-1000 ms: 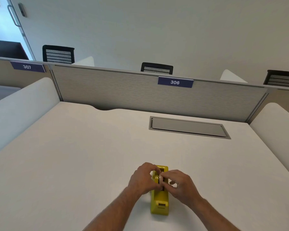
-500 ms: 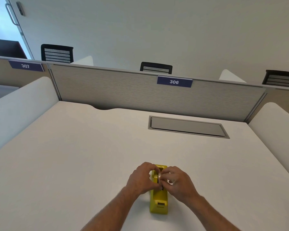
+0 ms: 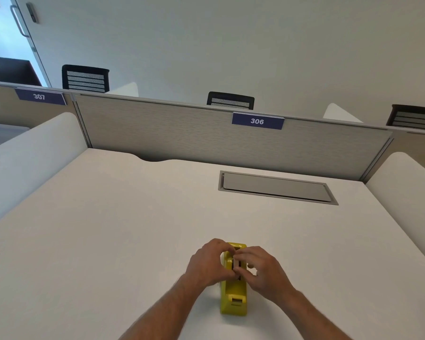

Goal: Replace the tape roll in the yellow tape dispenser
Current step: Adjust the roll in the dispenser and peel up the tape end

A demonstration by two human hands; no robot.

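Note:
The yellow tape dispenser (image 3: 233, 298) stands on the white desk (image 3: 108, 229) near the front edge, its cutter end toward me. My left hand (image 3: 207, 262) cups its left side, fingers curled over the top. My right hand (image 3: 263, 269) closes in from the right, fingertips pinched at the slot in the dispenser's middle. A pale sliver of the tape roll (image 3: 236, 262) shows between the fingertips; most of it is hidden by both hands.
A grey cable hatch (image 3: 275, 187) is set flush in the desk at the back right. A grey partition (image 3: 206, 136) with a 306 label closes the far edge. White rounded side dividers (image 3: 22, 163) flank the desk. Chair backs show beyond the partition.
Both hands stay on the dispenser's middle. The fingertips have drawn slightly closer together over the slot. The dispenser has not shifted on the desk.

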